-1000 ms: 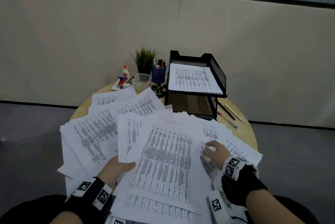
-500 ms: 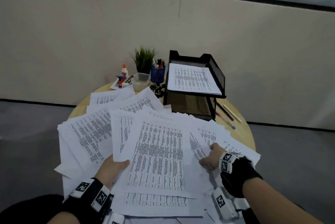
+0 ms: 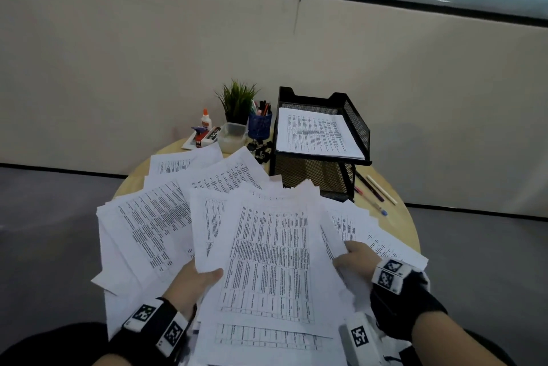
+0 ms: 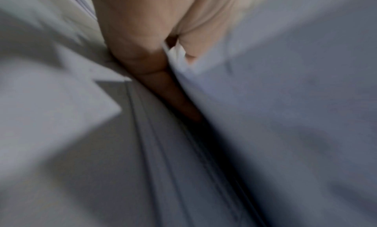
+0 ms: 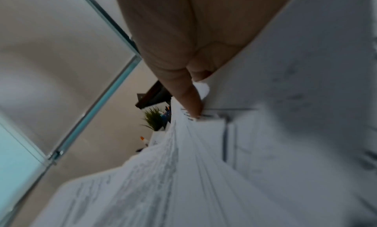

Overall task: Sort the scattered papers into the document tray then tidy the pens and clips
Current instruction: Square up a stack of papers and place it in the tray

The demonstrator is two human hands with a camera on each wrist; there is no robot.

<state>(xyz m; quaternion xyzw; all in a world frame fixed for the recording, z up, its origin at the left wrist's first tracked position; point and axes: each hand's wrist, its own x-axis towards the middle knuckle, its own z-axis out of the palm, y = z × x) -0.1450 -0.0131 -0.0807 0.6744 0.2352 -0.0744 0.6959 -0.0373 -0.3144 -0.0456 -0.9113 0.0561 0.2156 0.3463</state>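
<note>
A fanned stack of printed papers (image 3: 267,256) is lifted over the near half of the round wooden table (image 3: 406,217). My left hand (image 3: 195,279) grips its left side, thumb on top and fingers underneath. My right hand (image 3: 354,259) pinches sheets at the right edge; in the right wrist view the fingers (image 5: 189,101) press on the papers (image 5: 183,174). The left wrist view is blurred and shows fingers (image 4: 163,85) between sheets. A black mesh document tray (image 3: 355,125) at the back right holds papers on its top level. Loose pens (image 3: 375,192) lie right of the tray.
A blue pen cup (image 3: 259,125), a small plant (image 3: 237,98), a clear plastic box (image 3: 232,137), a glue bottle (image 3: 205,120) and black binder clips (image 3: 261,149) stand at the table's far edge. More sheets (image 3: 178,164) lie spread at the back left.
Both hands have drawn the papers together and lifted them toward me. My right hand slid from the top of the sheets to their right edge and now pinches them.
</note>
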